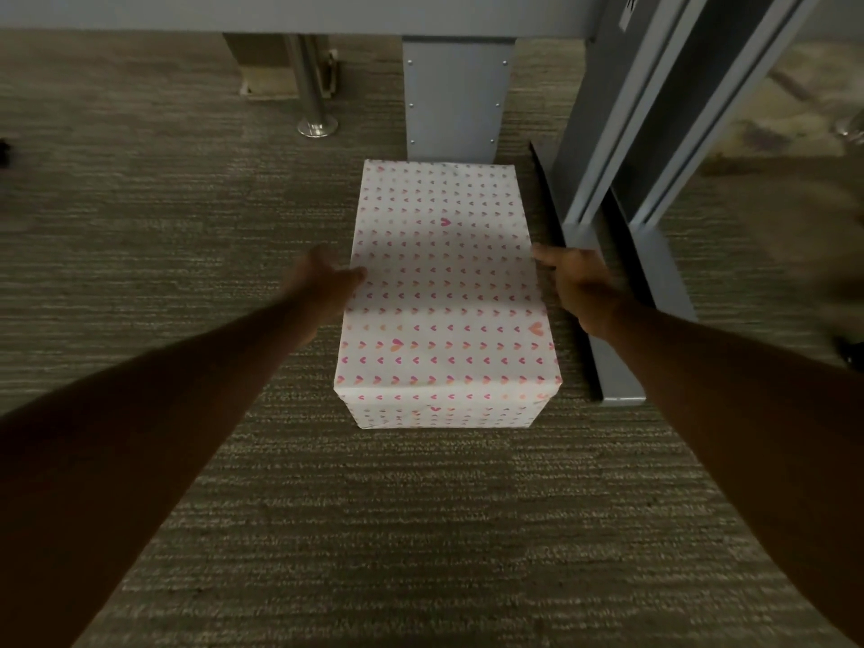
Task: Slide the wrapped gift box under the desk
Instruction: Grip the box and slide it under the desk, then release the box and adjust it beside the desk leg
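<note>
- Here, two bare forearms reach forward over the ribbed grey-brown carpet (140,226).
- The left hand (322,278) and right hand (577,285) press flat against opposite sides of the white heart-patterned wrapped gift box (444,297), fingers extended (not curled around it).
- The box rests on the carpet, its far end touching the grey metal desk leg (456,98) below the grey desk edge (280,11).
- A chrome post (311,86) stands further left.

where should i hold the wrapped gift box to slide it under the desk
Take the wrapped gift box by its two long side faces, one palm per side, coming from the near end. It lies lengthwise toward the desk leg, and the left hand and right hand already flank its sides.
</note>
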